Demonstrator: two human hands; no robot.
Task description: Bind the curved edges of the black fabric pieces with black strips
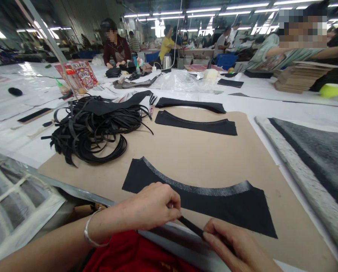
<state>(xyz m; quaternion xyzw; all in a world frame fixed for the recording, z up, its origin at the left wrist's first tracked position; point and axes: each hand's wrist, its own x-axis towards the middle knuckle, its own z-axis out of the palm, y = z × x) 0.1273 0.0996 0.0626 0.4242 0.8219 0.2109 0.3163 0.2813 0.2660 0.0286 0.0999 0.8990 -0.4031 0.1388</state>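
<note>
Between my two hands a thin black strip [192, 226] is stretched at the table's near edge. My left hand [157, 206], with a silver bangle at the wrist, pinches one end of it. The other end is gripped between the thumb and fingers of my right hand [233, 241]. Just beyond my hands lies a curved black fabric panel [208, 202] with a grey fuzzy band along its concave edge. My left hand overlaps part of that panel. A tangled heap of black strips [101, 128] lies further off to the left.
Two stacks of curved black pieces [197, 122] [190, 104] lie at the back of the tan sheet [174, 147]. A pale slab with dark fabric [307, 151] borders the right. A white frame [21, 204] stands left. Several people work at tables beyond.
</note>
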